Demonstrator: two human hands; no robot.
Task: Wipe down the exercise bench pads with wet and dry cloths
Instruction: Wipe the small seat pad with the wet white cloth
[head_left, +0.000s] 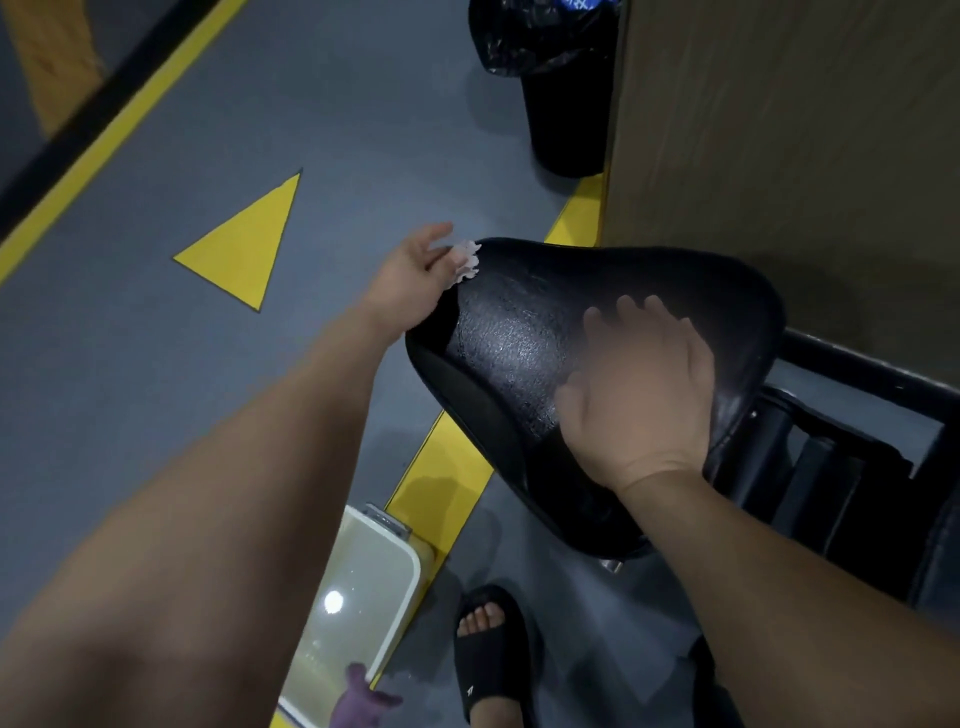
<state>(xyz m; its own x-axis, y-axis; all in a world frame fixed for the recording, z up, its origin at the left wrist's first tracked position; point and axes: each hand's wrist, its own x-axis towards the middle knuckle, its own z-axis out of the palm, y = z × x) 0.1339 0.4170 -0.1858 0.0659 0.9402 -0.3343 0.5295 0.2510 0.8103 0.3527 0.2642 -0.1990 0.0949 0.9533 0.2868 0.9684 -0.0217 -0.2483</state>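
A black bench pad (524, 332) fills the middle of the view, with a damp sheen on its textured top. My left hand (421, 270) reaches past the pad's far left corner and pinches a small crumpled pale cloth (466, 261) against that edge. My right hand (644, 389) lies flat on the pad's near right part, fingers spread and straight, holding nothing. A purple cloth (358, 701) hangs over the rim of a white basin (400, 618) of water at the bottom of the view.
A black bin with a bag (561, 88) stands at the top by a brown wall panel (779, 156). The bench's black frame (841, 457) runs off to the right. The grey floor has yellow lines and a yellow triangle (249, 244). My sandalled foot (491, 654) stands by the basin.
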